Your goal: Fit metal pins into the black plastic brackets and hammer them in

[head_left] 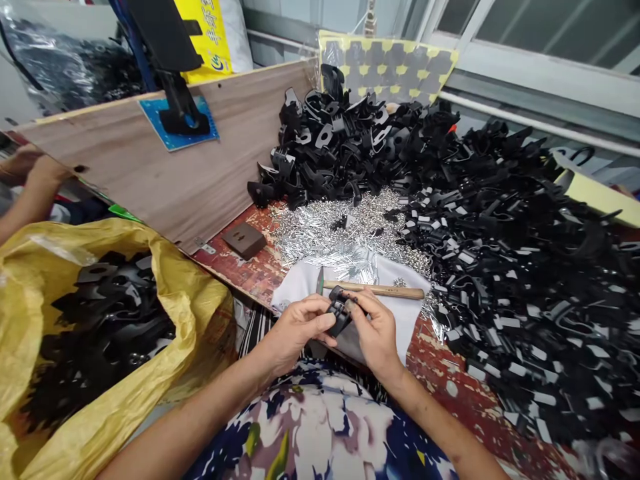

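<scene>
A small black plastic clip part [339,319] is held between both hands above the table's front edge. My left hand [304,325] pinches its left side with thumb and fingers. On the other side, my right hand [373,327] grips it with thumb and fingertips. Just behind the hands, a hammer [387,290] with a wooden handle lies on a pale grey cloth [407,313]. Loose silver metal pins [320,233] are heaped beyond it, some spilling onto the cloth. My fingers hide part of the clip's detail.
Black plastic parts [370,133] pile up at the back, and more [525,300] spread along the right. A brown block [244,240] sits by a wooden board [200,180]. At left stands a yellow sack [200,320] of black parts; another person's arm [35,187] is beyond it.
</scene>
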`<action>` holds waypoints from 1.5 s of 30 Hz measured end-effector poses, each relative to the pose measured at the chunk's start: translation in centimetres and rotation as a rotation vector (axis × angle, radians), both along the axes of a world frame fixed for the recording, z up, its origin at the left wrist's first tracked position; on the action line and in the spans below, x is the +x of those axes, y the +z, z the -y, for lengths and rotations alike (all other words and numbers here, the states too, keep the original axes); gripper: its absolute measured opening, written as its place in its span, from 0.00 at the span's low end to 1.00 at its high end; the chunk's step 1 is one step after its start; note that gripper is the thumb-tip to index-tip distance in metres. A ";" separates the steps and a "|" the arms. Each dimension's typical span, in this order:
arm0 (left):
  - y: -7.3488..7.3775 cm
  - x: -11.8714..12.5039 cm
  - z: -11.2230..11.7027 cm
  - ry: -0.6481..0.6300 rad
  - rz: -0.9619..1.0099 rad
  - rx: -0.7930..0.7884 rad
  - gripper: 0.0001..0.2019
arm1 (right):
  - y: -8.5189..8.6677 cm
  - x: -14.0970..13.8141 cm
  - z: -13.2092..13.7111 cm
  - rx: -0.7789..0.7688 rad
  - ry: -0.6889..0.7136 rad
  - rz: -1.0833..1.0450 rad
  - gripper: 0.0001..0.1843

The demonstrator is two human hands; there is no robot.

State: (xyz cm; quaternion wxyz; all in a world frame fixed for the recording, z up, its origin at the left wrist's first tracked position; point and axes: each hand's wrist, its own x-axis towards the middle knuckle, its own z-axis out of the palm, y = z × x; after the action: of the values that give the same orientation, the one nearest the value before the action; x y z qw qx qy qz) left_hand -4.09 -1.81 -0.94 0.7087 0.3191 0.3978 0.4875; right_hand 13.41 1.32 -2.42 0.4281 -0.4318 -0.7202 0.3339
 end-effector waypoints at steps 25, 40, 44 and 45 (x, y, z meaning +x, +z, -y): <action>-4.8 -1.2 -2.1 0.067 -0.167 -0.010 0.22 | -0.8 -3.9 -18.7 0.313 0.268 0.755 0.23; -4.9 -1.6 -1.5 0.065 -0.273 0.025 0.15 | -1.5 9.8 -14.0 -0.007 0.004 0.462 0.22; -4.7 -1.6 -1.5 0.077 -0.295 0.044 0.15 | -1.1 12.3 -10.7 0.191 -0.235 0.524 0.17; -4.7 -1.5 -1.5 0.082 -0.296 0.041 0.15 | -1.0 12.5 -9.7 0.248 -0.229 0.578 0.15</action>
State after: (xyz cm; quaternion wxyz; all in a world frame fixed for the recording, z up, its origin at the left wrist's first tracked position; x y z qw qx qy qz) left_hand -5.63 -0.26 -5.59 0.6151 0.3853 0.5008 0.4716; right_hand 25.89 10.99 -3.42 0.2900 -0.5314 -0.7939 0.0574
